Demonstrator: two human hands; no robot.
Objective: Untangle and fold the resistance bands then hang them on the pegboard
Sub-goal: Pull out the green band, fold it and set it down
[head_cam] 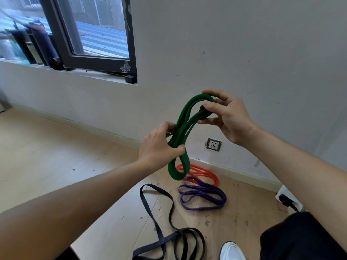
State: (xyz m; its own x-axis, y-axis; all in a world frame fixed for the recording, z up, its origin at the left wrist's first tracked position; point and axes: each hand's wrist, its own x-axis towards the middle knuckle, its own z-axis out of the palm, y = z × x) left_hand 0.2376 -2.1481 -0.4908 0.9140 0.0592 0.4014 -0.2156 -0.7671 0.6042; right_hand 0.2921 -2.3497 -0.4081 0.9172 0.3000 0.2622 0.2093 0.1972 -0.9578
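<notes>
Green resistance band [185, 126], looped, hangs between raised hands. Right hand [228, 119] pinches its top; left hand [159, 147] fingers curl round the middle

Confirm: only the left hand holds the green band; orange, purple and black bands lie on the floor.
Not quite. The head view shows both hands on the green band: the left hand grips its middle and the right hand pinches the top loop. The orange band, purple band and black band do lie on the floor.
</notes>
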